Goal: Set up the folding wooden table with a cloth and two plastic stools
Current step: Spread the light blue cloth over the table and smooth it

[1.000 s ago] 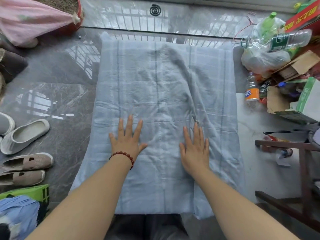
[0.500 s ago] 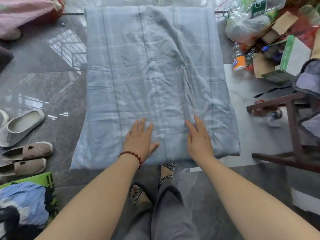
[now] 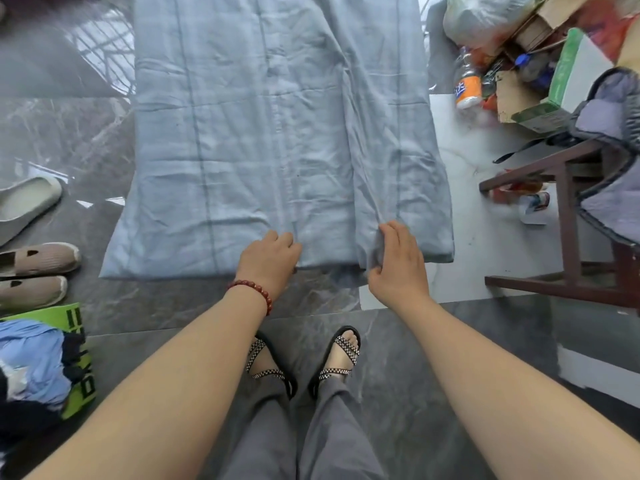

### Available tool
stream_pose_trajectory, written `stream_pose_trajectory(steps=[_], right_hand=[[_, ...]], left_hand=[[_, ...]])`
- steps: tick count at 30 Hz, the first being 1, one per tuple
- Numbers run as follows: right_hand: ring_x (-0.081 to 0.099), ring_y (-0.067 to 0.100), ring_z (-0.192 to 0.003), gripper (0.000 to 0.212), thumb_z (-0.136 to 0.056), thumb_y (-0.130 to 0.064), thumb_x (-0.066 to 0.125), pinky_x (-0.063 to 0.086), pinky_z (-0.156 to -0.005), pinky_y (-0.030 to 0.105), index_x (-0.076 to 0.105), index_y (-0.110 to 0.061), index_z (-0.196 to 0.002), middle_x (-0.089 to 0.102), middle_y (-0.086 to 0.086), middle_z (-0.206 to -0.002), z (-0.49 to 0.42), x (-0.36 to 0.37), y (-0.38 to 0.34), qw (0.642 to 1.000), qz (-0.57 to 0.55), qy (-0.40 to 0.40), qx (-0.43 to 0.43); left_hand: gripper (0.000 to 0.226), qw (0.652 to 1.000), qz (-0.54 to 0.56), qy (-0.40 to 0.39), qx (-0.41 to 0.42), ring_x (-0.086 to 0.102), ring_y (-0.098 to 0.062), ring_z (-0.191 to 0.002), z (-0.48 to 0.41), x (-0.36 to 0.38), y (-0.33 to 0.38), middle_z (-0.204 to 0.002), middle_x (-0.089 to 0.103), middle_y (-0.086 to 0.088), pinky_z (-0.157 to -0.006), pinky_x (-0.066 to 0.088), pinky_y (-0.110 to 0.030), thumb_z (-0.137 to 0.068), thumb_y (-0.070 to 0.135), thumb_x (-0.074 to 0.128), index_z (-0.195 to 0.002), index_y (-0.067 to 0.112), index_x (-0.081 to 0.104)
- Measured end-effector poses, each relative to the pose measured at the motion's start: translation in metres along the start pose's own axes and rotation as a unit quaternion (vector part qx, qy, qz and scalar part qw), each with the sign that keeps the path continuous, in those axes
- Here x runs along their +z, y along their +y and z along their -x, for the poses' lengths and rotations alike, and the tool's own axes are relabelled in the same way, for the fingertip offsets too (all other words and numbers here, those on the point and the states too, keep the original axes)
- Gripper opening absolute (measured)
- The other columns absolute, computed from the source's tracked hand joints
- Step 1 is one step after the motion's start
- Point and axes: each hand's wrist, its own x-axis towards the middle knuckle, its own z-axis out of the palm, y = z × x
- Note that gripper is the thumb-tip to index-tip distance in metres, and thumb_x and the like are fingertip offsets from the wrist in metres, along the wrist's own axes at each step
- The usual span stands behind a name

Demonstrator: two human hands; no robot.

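cloth, count 1: pale blue, creased, lay spread flat over a low rectangular surface which it hid completely, its near hem hanging just ahead of the person's feet. hands, count 2, both were at that near hem. left hand sat knuckles up, fingers curled over the edge of the cloth and holding it, fingertips out of sight. right hand pinched a raised fold of the cloth between thumb and bent fingers, just right of the left hand and apart from it. bead bracelet, count 1, was on the left wrist. sandals, count 2, checked straps, stood on the dark floor below the hem. loose shoes at the left edge, count 3 (one grey, two beige). bottle with orange label, count 1, stood right of the cloth among boxes and bags. dark wooden frame, count 1, stood further right, well apart from the cloth.
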Motion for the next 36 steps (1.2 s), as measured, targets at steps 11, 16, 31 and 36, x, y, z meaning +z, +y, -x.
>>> stream_pose_trajectory(steps=[11,16,31,36], right_hand=[[0.052,0.028,-0.091,0.023,-0.08,0.013,0.047,0.042,-0.073,0.035,0.055,-0.005,-0.09,0.055,0.011,-0.099,-0.012,-0.025,0.029,0.997,0.046,-0.056,0.013],[0.043,0.023,-0.082,0.025,-0.081,0.015,0.043,0.032,-0.067,0.029,0.052,-0.007,-0.088,0.054,0.012,-0.102,-0.012,-0.053,0.047,0.998,0.033,-0.015,0.056],[0.045,0.022,-0.114,0.029,-0.087,-0.011,0.051,0.045,-0.084,0.031,0.055,-0.008,-0.115,0.047,0.005,-0.121,-0.02,-0.035,0.017,0.999,-0.017,-0.033,-0.032],[0.044,0.02,-0.116,0.031,-0.089,-0.012,0.053,0.044,-0.085,0.027,0.054,-0.009,-0.12,0.045,0.003,-0.124,-0.026,-0.034,0.009,0.998,-0.012,-0.03,-0.062]], left_hand=[[0.011,0.996,0.028,0.026,-0.085,0.052,-0.025,-0.096,0.014,0.002,0.009,-0.105,0.055,-0.003,-0.06,0.026,-0.031,-0.094,0.015,0.052,-0.105,0.016,0.054],[0.02,0.99,0.039,0.046,-0.125,0.052,-0.029,-0.091,0.017,-0.006,0.007,-0.104,0.055,-0.008,-0.059,0.029,-0.033,-0.089,0.006,0.055,-0.108,0.013,0.054],[0.037,0.987,0.067,-0.042,-0.137,0.044,-0.023,-0.111,0.0,-0.01,0.03,-0.125,0.039,-0.003,-0.078,0.042,-0.033,-0.089,0.034,0.059,-0.119,0.019,0.045],[0.06,0.984,0.101,-0.016,-0.142,0.023,-0.024,-0.138,-0.009,-0.007,0.028,-0.153,0.016,-0.002,-0.098,0.04,-0.04,-0.089,0.045,0.055,-0.139,0.023,0.03]])
